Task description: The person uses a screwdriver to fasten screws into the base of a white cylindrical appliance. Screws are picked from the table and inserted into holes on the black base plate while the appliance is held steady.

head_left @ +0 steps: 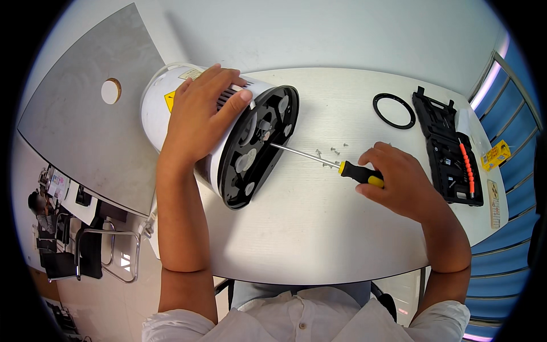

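Note:
A white cylindrical appliance [155, 129] with a yellow warning label lies on its side, its black base [235, 191] turned to the right. Over the top of its body rests my left hand [199, 117], fingers curved across the vents and thumb near the base rim, holding it. A black and yellow screwdriver [360, 173] is held by its handle between the thumb and fingers of my right hand [399, 179]. Its long metal shaft points left, and the tip reaches the inside of the base. Several small screws [335, 151] lie loose behind the shaft.
A black ring [376, 108] lies at the back right, beside an opened black tool case [436, 145] with an orange flexible shaft [466, 165]. A small yellow box [496, 155] stands at the table's right edge. The white cord [149, 85] loops behind the appliance. A grey panel [74, 114] is at left.

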